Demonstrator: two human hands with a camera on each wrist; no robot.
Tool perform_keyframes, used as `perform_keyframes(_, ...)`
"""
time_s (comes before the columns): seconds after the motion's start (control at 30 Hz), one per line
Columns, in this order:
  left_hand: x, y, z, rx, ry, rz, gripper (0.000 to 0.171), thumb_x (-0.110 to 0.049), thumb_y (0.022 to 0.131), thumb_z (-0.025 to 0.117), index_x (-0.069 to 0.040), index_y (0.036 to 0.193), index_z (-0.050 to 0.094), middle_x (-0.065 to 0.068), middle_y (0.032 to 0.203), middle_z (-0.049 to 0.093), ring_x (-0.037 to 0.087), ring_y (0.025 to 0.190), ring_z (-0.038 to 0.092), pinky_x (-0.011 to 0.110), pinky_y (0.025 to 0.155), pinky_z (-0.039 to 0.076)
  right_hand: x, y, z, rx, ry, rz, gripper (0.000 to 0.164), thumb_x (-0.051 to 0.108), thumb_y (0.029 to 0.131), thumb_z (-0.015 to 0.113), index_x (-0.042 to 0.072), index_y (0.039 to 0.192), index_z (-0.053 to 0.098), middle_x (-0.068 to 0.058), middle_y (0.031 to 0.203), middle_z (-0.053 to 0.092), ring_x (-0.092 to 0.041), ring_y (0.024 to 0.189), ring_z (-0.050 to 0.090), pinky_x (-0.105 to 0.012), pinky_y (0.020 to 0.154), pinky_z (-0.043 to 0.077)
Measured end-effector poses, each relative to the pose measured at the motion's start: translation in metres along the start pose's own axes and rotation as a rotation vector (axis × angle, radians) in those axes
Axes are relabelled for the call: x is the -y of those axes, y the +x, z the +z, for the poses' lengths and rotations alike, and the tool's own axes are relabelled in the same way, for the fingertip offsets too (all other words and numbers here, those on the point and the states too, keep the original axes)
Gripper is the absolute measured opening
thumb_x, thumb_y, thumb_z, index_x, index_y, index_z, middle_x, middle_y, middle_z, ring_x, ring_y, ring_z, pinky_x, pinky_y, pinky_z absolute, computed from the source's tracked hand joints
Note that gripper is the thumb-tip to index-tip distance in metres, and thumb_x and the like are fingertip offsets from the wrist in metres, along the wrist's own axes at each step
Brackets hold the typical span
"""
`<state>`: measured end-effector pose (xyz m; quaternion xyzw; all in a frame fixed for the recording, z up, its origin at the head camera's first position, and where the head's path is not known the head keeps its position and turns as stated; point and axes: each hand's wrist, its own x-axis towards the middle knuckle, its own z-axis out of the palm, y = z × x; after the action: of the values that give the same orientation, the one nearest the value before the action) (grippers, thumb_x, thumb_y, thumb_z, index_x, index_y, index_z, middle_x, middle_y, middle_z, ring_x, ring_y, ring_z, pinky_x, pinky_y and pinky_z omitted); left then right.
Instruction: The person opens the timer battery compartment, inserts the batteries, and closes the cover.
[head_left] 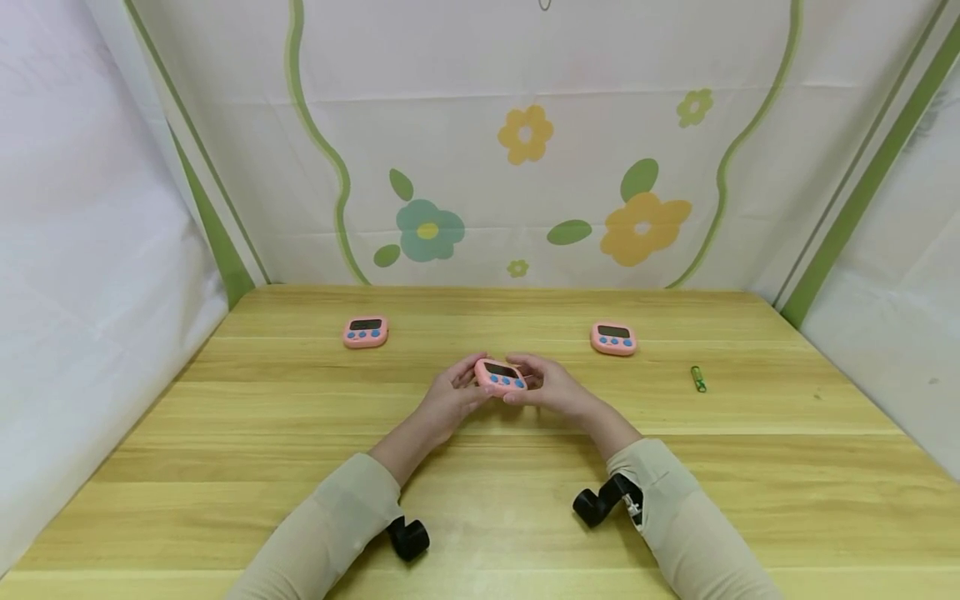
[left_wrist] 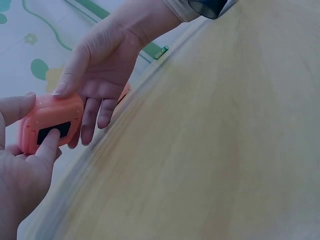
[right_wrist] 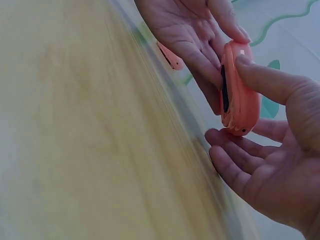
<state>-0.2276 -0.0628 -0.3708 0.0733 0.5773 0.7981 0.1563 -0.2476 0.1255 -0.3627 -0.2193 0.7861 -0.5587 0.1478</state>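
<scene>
A pink digital timer (head_left: 504,377) with a dark display and blue buttons is held up between both hands over the middle of the table. My left hand (head_left: 447,402) grips its left side. In the left wrist view, one left finger lies on the black patch on the timer's back (left_wrist: 52,111). From the other side my right hand (head_left: 558,390) pinches the timer. Its thumb presses the edge in the right wrist view, where the timer (right_wrist: 245,95) appears side-on. The remaining right fingers are spread below it.
Two similar pink timers lie farther back on the wooden table (head_left: 480,517), one at left (head_left: 366,332) and one at right (head_left: 613,339). Right of my right hand lies a small green battery (head_left: 698,379). A white flowered cloth (head_left: 465,150) hangs behind the table.
</scene>
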Motion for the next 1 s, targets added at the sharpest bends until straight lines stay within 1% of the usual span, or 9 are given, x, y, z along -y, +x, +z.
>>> perform_keyframes(0.13, 0.001, 0.000, -0.001, 0.018, -0.005, -0.001, 0.063, 0.012, 0.080, 0.050, -0.002, 0.135, 0.023, 0.014, 0.137, 0.023, 0.023, 0.120, 0.029, 0.027, 0.087, 0.040, -0.002, 0.000, 0.000, -0.011, 0.037, 0.029, 0.071, 0.014, 0.074, 0.069, -0.006, 0.130, 0.029, -0.018, 0.115, 0.044, -0.024, 0.096, 0.050, -0.031, 0.080, 0.043)
perform_keyframes(0.33, 0.003, 0.000, -0.002, 0.063, 0.033, 0.002, 0.063, 0.010, 0.083, 0.047, -0.001, 0.137, 0.016, 0.015, 0.138, 0.020, 0.022, 0.122, 0.026, 0.027, 0.089, 0.038, -0.001, 0.000, 0.000, -0.029, 0.086, 0.051, 0.071, 0.008, 0.073, 0.069, -0.007, 0.130, 0.029, -0.020, 0.116, 0.044, -0.022, 0.090, 0.053, -0.028, 0.072, 0.047)
perform_keyframes(0.37, 0.003, 0.001, -0.003, 0.067, 0.045, 0.002, 0.063, 0.009, 0.083, 0.047, -0.001, 0.137, 0.016, 0.015, 0.138, 0.020, 0.022, 0.122, 0.026, 0.027, 0.089, 0.038, -0.001, 0.000, 0.000, -0.029, 0.093, 0.053, 0.070, 0.006, 0.073, 0.068, -0.006, 0.130, 0.029, -0.019, 0.116, 0.044, -0.022, 0.089, 0.053, -0.028, 0.072, 0.047)
perform_keyframes(0.47, 0.004, 0.001, -0.003, 0.076, 0.131, 0.018, 0.062, 0.008, 0.084, 0.046, 0.001, 0.136, 0.014, 0.017, 0.138, 0.019, 0.023, 0.123, 0.025, 0.027, 0.090, 0.037, 0.000, 0.000, -0.001, -0.030, 0.111, 0.059, 0.068, 0.002, 0.072, 0.067, -0.005, 0.129, 0.030, -0.018, 0.115, 0.043, -0.023, 0.088, 0.053, -0.028, 0.072, 0.048)
perform_keyframes(0.57, 0.005, 0.001, -0.003, 0.075, 0.217, 0.033, 0.063, 0.009, 0.083, 0.048, 0.002, 0.136, 0.014, 0.018, 0.137, 0.021, 0.023, 0.122, 0.026, 0.026, 0.090, 0.036, 0.000, -0.001, -0.002, -0.029, 0.105, 0.058, 0.068, 0.000, 0.072, 0.068, -0.003, 0.129, 0.031, -0.018, 0.116, 0.041, -0.024, 0.088, 0.053, -0.029, 0.071, 0.048)
perform_keyframes(0.67, 0.006, 0.001, -0.003, 0.061, 0.265, 0.043, 0.066, 0.007, 0.081, 0.053, 0.002, 0.136, 0.017, 0.019, 0.135, 0.026, 0.025, 0.120, 0.030, 0.025, 0.088, 0.038, -0.001, 0.000, -0.003, -0.038, 0.088, 0.060, 0.068, 0.001, 0.070, 0.069, -0.002, 0.128, 0.032, -0.017, 0.115, 0.040, -0.024, 0.088, 0.052, -0.029, 0.071, 0.048)
perform_keyframes(0.8, 0.005, 0.001, -0.002, 0.020, 0.314, 0.033, 0.070, 0.002, 0.077, 0.061, -0.001, 0.135, 0.022, 0.019, 0.127, 0.037, 0.025, 0.111, 0.042, 0.025, 0.084, 0.042, -0.001, 0.000, -0.003, -0.058, 0.061, 0.058, 0.068, 0.003, 0.069, 0.071, 0.000, 0.127, 0.035, -0.016, 0.113, 0.042, -0.024, 0.087, 0.052, -0.029, 0.073, 0.047)
perform_keyframes(0.9, 0.000, -0.003, 0.001, -0.010, 0.371, 0.029, 0.071, -0.001, 0.075, 0.064, -0.002, 0.135, 0.026, 0.017, 0.120, 0.043, 0.024, 0.102, 0.048, 0.026, 0.082, 0.044, -0.001, 0.000, -0.001, -0.062, 0.063, 0.055, 0.066, 0.004, 0.068, 0.072, 0.001, 0.124, 0.037, -0.015, 0.111, 0.043, -0.023, 0.087, 0.053, -0.029, 0.074, 0.047)
perform_keyframes(1.0, -0.007, -0.009, 0.007, -0.029, 0.437, 0.038, 0.070, -0.003, 0.075, 0.065, 0.000, 0.134, 0.027, 0.015, 0.116, 0.046, 0.023, 0.097, 0.049, 0.027, 0.081, 0.045, -0.001, 0.001, 0.000, -0.055, 0.087, 0.050, 0.064, 0.003, 0.068, 0.072, 0.000, 0.122, 0.039, -0.015, 0.110, 0.044, -0.023, 0.089, 0.054, -0.029, 0.075, 0.047)
